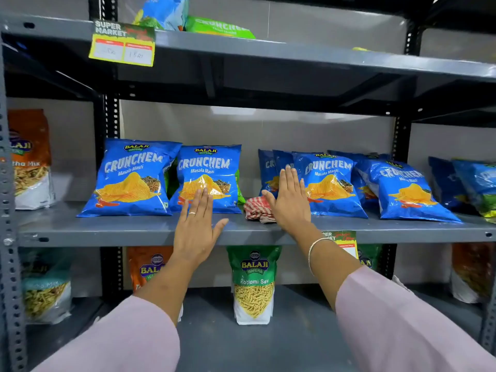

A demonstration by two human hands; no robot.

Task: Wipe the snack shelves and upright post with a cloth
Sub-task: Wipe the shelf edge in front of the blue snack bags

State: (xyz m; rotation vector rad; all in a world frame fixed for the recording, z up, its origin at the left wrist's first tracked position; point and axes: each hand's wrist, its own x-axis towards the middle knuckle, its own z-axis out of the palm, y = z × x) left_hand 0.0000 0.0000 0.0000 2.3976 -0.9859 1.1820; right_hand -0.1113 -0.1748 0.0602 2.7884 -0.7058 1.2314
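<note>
Grey steel runs across the frame as a person faces the middle shelf, the left hand flat with its grip wide and empty, fingertips against a blue chip bag, which stands beside another one further left. Between the two hands, a red-checked cloth lies bunched on the shelf in a gap between the bags, while the right hand, also spread and holding nothing, presses against the next bags. Judging by the cloth lying unheld and the bags being parted, wiping here seems barely begun, with the upper shelf, lower shelf and upright post seemingly all still to do.
</note>
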